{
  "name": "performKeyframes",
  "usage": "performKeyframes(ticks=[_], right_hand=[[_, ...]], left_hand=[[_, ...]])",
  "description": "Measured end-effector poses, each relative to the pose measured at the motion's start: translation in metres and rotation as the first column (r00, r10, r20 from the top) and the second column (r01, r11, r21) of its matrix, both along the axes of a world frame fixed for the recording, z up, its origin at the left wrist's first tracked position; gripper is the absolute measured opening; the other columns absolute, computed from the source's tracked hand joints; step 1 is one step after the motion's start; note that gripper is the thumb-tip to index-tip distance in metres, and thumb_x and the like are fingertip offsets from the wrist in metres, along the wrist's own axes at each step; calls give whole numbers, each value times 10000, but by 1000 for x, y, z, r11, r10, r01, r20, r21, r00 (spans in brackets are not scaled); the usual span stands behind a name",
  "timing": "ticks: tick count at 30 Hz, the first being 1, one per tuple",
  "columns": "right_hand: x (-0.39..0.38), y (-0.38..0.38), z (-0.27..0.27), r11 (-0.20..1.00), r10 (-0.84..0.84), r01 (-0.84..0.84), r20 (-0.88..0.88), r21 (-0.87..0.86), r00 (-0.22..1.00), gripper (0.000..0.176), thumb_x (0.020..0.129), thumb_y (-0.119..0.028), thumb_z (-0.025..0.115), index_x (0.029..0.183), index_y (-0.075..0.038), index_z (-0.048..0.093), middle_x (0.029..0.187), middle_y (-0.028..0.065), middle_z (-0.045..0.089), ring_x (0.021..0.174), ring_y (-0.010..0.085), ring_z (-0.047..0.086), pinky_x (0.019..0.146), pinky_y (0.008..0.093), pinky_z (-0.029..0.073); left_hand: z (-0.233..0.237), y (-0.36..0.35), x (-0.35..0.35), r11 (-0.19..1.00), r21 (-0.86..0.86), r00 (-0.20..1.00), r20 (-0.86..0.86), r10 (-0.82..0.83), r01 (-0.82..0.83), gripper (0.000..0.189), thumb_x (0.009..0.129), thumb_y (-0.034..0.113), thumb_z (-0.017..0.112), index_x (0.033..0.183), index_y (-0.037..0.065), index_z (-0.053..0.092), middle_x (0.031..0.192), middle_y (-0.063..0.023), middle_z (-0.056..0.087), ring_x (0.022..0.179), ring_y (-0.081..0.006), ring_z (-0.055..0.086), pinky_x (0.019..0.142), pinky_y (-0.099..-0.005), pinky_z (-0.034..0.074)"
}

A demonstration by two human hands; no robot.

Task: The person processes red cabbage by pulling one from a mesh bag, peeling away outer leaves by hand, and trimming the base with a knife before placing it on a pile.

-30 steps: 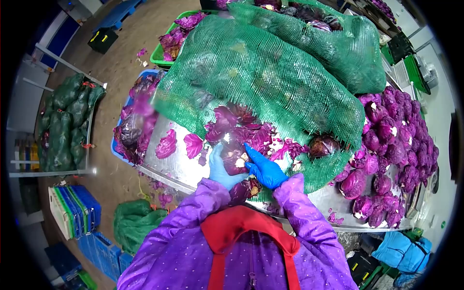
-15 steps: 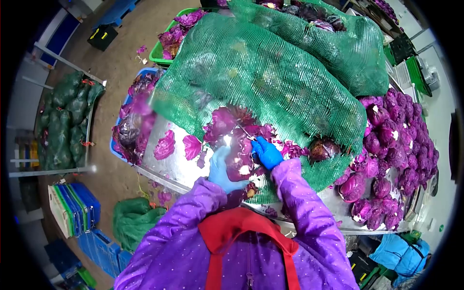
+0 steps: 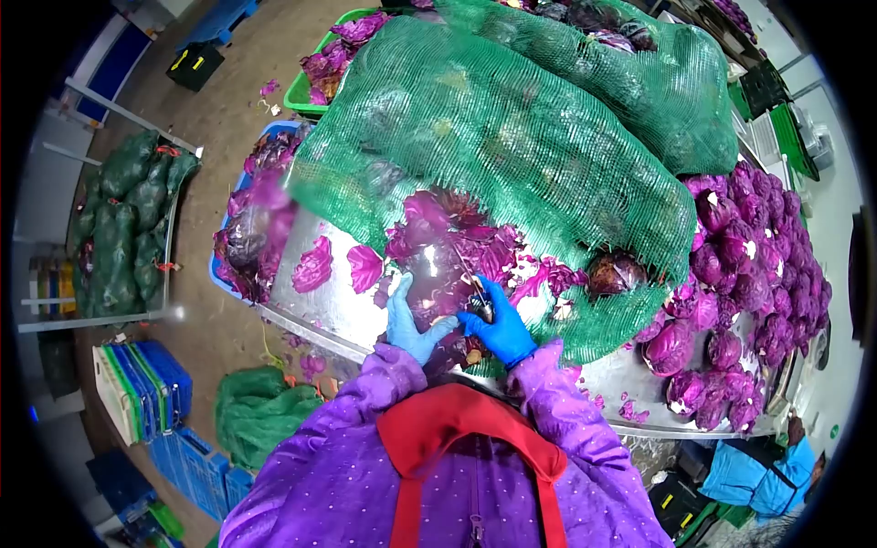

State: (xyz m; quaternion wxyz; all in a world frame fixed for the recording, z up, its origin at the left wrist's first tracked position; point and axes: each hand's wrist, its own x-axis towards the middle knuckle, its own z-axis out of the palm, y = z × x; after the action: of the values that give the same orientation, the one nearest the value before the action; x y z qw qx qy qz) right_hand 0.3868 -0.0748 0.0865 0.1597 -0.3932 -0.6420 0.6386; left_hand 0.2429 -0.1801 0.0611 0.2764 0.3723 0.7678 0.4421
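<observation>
Between my hands is a red cabbage (image 3: 433,285), partly blurred by a smear in the picture. My left hand (image 3: 413,327), in a light blue glove, cups its near left side with the thumb across the front. A darker blue glove covers my right hand (image 3: 501,329), its fingers closed round the dark handle of a knife (image 3: 481,305). The blade points up along the cabbage's right side. Loose purple leaves (image 3: 496,254) lie just beyond. Right of them, another red cabbage (image 3: 615,273) sits at the mouth of a green mesh sack (image 3: 512,137).
Many cabbages (image 3: 744,265) are heaped on the right of the metal table (image 3: 320,233). A blue crate (image 3: 219,274) and a green crate (image 3: 297,93) hold leaves at the left. Filled sacks (image 3: 119,228) stand farther left. A person in light blue (image 3: 758,475) is at lower right.
My right hand has come down with the knife, nearer my body and my left thumb. My left hand has shifted slightly down. More of the person at lower right shows.
</observation>
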Motion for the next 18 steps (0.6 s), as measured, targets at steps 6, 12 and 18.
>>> performKeyframes(ticks=[6,12,18], right_hand=[[10,-21,-15,950,-101,132,119,-282,988,691,781,-130,707,1354,-7,342,1096,160,599,847,162,618,728,301,508],[7,-13,-6,973,-98,123,133,-197,986,592,755,-91,682,1290,-5,444,931,109,627,774,150,612,687,294,506],[16,-7,-39,968,-199,226,215,-106,956,472,725,6,636,1185,-84,578,825,67,625,683,131,542,637,272,478]], left_hand=[[-7,1,-1,999,31,999,-33,-30,31,839,776,408,691,1359,-15,261,1348,-201,324,1269,-319,317,1069,-409,248],[-2,7,3,999,-15,991,-129,-47,46,831,772,403,696,1360,3,265,1331,-209,335,1244,-336,343,1057,-420,267],[5,14,6,998,-49,982,-180,-52,44,834,756,418,707,1360,28,285,1313,-211,361,1230,-363,355,1037,-445,287]])
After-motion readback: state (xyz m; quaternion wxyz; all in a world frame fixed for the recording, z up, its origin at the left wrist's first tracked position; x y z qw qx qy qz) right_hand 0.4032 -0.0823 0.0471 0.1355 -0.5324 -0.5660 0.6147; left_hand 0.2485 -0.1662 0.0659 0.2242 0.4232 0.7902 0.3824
